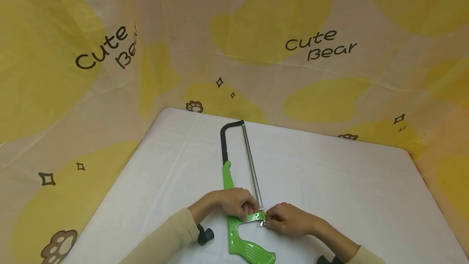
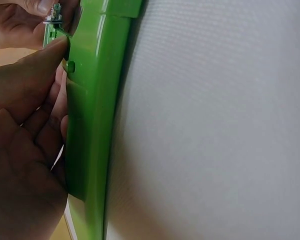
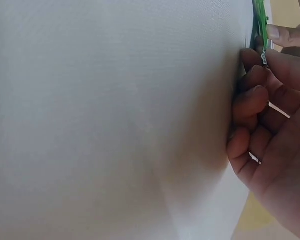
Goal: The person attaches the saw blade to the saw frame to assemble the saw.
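Now the hacksaw (image 1: 233,235) is laid on the tabletop (image 1: 329,174), mostly left of its wing nut (image 1: 263,223); just left, the crosspiece (image 1: 252,217) is pinched by the left hand (image 1: 236,203); from the right, the nut's pinched by the right hand (image 1: 291,219).

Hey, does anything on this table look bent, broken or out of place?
Nothing stands out. The hacksaw lies on the white table, its blade looks straight, and I see no spill or break, though the left grip covers part of the green frame.
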Demonstrator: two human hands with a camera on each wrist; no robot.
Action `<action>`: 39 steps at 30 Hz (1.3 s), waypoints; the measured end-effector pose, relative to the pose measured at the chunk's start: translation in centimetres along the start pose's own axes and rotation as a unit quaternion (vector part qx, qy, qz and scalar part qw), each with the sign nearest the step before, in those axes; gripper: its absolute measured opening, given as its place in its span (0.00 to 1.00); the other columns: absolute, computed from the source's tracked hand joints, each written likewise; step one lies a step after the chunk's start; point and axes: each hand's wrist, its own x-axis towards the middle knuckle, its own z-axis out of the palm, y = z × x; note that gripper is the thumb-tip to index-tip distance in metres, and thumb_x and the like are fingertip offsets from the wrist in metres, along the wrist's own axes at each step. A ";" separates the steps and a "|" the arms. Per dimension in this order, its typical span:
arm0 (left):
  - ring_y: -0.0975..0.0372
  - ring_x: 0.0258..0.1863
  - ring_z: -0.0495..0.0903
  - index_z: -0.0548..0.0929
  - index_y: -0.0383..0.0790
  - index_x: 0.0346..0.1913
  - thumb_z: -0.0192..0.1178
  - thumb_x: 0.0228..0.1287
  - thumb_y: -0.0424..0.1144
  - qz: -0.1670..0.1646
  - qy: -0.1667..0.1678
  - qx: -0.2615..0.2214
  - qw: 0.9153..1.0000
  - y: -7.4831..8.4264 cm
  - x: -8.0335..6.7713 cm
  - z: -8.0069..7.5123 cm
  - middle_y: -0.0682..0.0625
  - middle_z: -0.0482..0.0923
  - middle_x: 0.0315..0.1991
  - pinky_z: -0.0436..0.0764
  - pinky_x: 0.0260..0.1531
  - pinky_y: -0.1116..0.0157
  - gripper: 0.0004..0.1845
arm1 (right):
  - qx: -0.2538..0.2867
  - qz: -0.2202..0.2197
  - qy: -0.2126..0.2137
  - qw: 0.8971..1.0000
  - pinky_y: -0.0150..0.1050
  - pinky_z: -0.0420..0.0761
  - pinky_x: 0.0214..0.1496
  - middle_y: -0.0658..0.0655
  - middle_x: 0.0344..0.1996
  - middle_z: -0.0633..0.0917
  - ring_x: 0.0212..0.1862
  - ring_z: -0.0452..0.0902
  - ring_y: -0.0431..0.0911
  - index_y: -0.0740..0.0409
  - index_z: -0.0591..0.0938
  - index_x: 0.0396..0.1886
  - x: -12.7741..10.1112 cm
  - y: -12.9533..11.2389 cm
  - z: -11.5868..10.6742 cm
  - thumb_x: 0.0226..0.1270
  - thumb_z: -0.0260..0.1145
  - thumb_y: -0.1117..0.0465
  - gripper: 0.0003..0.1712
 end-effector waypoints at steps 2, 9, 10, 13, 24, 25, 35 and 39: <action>0.75 0.28 0.74 0.85 0.39 0.42 0.69 0.54 0.23 0.000 0.000 0.001 1.000 0.0 0.0 0.0 0.60 0.77 0.27 0.76 0.33 0.76 0.13 | -0.001 0.004 0.000 1.000 0.25 0.62 0.23 0.37 0.17 0.68 0.21 0.62 0.28 0.54 0.77 0.23 0.0 0.0 0.0 0.73 0.60 0.61 0.14; 0.75 0.28 0.74 0.85 0.40 0.43 0.69 0.54 0.24 0.003 0.003 0.012 1.000 0.0 -0.1 0.0 0.61 0.76 0.28 0.76 0.33 0.76 0.13 | -0.020 0.010 0.007 1.000 0.25 0.63 0.23 0.36 0.18 0.69 0.21 0.63 0.28 0.51 0.79 0.26 -0.2 -0.3 -0.2 0.72 0.61 0.60 0.11; 0.75 0.28 0.74 0.85 0.40 0.43 0.69 0.54 0.24 0.002 0.002 0.009 1.000 0.1 -0.1 0.0 0.61 0.77 0.28 0.76 0.33 0.76 0.13 | -0.021 0.012 0.010 1.000 0.26 0.63 0.22 0.36 0.17 0.69 0.21 0.63 0.28 0.51 0.79 0.26 -0.2 -0.3 -0.2 0.71 0.61 0.60 0.11; 0.74 0.28 0.74 0.85 0.39 0.43 0.69 0.54 0.24 0.001 0.002 0.003 1.000 0.1 -0.1 0.0 0.60 0.76 0.28 0.76 0.33 0.76 0.13 | -0.023 0.023 0.019 0.999 0.26 0.62 0.22 0.37 0.16 0.68 0.20 0.61 0.29 0.48 0.76 0.24 -0.2 -0.5 -0.1 0.70 0.62 0.60 0.12; 0.75 0.28 0.74 0.85 0.39 0.42 0.69 0.54 0.23 0.001 0.001 -0.002 1.000 0.1 0.0 0.0 0.59 0.77 0.28 0.76 0.33 0.76 0.13 | -0.111 0.039 0.050 0.992 0.28 0.58 0.21 0.37 0.13 0.66 0.18 0.58 0.30 0.45 0.69 0.16 0.1 -1.1 0.5 0.60 0.67 0.57 0.18; 0.75 0.28 0.74 0.85 0.39 0.42 0.69 0.54 0.23 0.002 0.000 -0.001 1.000 0.0 0.0 0.0 0.60 0.77 0.28 0.76 0.33 0.76 0.13 | -0.121 0.039 0.056 0.990 0.28 0.59 0.21 0.37 0.13 0.66 0.19 0.58 0.30 0.45 0.69 0.16 0.2 -1.2 0.6 0.60 0.69 0.55 0.19; 0.76 0.27 0.74 0.85 0.40 0.41 0.68 0.53 0.23 0.009 -0.001 0.013 1.000 0.0 0.1 0.1 0.61 0.76 0.27 0.76 0.33 0.76 0.14 | -0.212 0.042 0.117 0.969 0.29 0.58 0.17 0.35 0.09 0.61 0.16 0.55 0.30 0.44 0.67 0.10 1.1 -1.8 1.4 0.55 0.72 0.47 0.25; 0.76 0.27 0.74 0.85 0.40 0.41 0.68 0.53 0.23 0.007 0.000 0.014 1.000 -0.1 0.2 0.1 0.61 0.76 0.27 0.76 0.33 0.76 0.14 | -0.215 0.042 0.121 0.968 0.29 0.57 0.17 0.35 0.09 0.61 0.16 0.55 0.30 0.45 0.67 0.10 1.3 -2.0 1.4 0.55 0.72 0.50 0.25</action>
